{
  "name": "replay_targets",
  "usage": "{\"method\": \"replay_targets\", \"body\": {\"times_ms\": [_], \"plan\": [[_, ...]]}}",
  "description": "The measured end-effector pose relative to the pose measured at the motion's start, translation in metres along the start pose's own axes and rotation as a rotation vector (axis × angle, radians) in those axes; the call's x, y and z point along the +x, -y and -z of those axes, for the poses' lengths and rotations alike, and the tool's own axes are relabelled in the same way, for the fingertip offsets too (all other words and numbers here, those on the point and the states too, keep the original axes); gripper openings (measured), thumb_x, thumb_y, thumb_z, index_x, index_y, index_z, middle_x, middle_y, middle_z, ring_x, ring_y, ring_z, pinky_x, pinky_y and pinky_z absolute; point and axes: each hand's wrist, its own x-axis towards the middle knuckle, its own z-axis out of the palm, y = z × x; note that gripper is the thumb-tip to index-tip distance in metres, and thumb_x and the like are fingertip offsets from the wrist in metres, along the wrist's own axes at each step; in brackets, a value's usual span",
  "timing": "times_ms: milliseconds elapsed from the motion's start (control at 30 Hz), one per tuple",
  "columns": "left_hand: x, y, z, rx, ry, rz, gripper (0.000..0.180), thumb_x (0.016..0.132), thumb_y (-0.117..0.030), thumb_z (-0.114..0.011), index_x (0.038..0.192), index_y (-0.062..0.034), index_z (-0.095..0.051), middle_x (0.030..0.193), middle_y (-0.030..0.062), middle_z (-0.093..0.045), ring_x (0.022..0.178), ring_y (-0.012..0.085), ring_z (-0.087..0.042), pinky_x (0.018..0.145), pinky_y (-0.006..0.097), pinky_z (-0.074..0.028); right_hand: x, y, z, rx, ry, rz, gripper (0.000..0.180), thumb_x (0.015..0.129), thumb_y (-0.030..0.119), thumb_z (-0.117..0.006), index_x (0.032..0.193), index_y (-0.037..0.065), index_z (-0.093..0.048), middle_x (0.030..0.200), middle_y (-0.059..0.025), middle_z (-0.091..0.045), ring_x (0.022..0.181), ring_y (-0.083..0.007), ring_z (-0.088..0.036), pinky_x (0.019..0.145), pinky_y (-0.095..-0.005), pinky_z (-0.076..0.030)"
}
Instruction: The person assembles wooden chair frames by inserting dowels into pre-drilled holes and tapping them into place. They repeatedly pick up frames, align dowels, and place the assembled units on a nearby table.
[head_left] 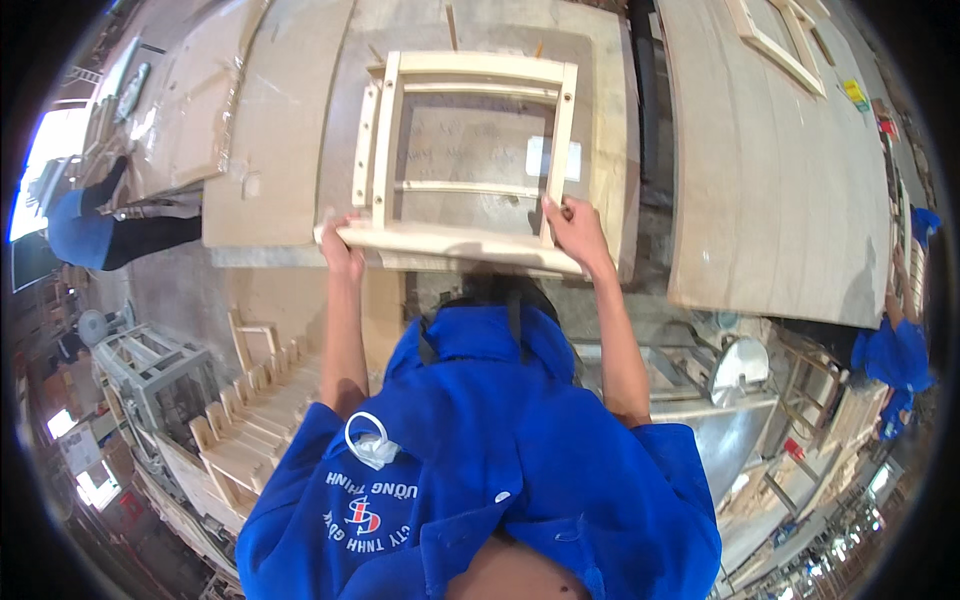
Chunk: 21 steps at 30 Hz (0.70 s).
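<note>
A pale wooden frame [480,68] lies on the work table in front of me, with dark holes in its side pieces. Along its near side runs a thick wooden rail [450,243], slightly blurred, that reaches past the frame's left side. My left hand [345,245] is closed around the left end of this rail. At the near right corner, my right hand [580,232] is closed on the frame's right side piece, thumb on top. A small dark spot shows by its fingers; I cannot tell what it is. A narrow wooden strip with holes [364,145] lies beside the frame's left side.
The cardboard-covered table [280,130] extends left. A white rectangular piece [552,158] shows inside the frame. Across a gap on the right, another covered table [770,200] bears a second wooden frame [775,50]. Slatted wooden pieces [250,410] stand behind left. A person in blue [80,230] is far left.
</note>
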Motion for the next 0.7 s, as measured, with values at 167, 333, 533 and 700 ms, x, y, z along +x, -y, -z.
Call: {"method": "replay_targets", "body": {"times_ms": [167,333,533,700], "plan": [[0.008,-0.004,-0.004,0.054,-0.196,-0.036,0.016,0.084,-0.008,-0.048,0.096,0.002,-0.051,0.101,0.0177,-0.057,0.092,0.0291,-0.059,0.088,0.043,-0.053,0.05,0.01,-0.017,-0.12,0.138,0.049,0.04,0.088,0.034,-0.069,0.084,-0.005,-0.066,0.057,-0.007,-0.057,0.052,-0.0118,-0.05,0.049,-0.032,-0.04],[0.03,-0.011,0.005,0.108,-0.153,0.018,0.016,0.082,-0.008,-0.049,0.095,0.0016,-0.052,0.094,0.0167,-0.06,0.09,0.0276,-0.06,0.087,0.04,-0.053,0.083,-0.017,-0.045,-0.057,0.086,0.053,0.045,0.08,0.04,-0.074,0.081,-0.004,-0.065,0.061,-0.0148,-0.061,0.056,-0.0222,-0.059,0.054,-0.0383,-0.045],[0.051,-0.011,0.001,0.105,-0.127,-0.006,0.016,0.082,-0.007,-0.054,0.095,0.0022,-0.052,0.095,0.0155,-0.059,0.092,0.0263,-0.062,0.087,0.039,-0.053,0.079,-0.016,-0.063,-0.034,0.002,-0.043,0.037,0.081,0.032,-0.073,0.086,-0.004,-0.068,0.061,-0.014,-0.062,0.056,-0.0213,-0.061,0.055,-0.0367,-0.046],[0.053,-0.006,0.007,0.0,-0.188,0.036,0.013,0.081,-0.002,-0.055,0.094,0.0013,-0.053,0.092,0.0133,-0.059,0.086,0.0253,-0.063,0.082,0.037,-0.055,0.069,-0.004,-0.067,-0.115,-0.02,-0.018,0.036,0.084,0.03,-0.067,0.088,-0.005,-0.068,0.069,-0.0211,-0.066,0.065,-0.0319,-0.067,0.063,-0.0411,-0.05]]}}
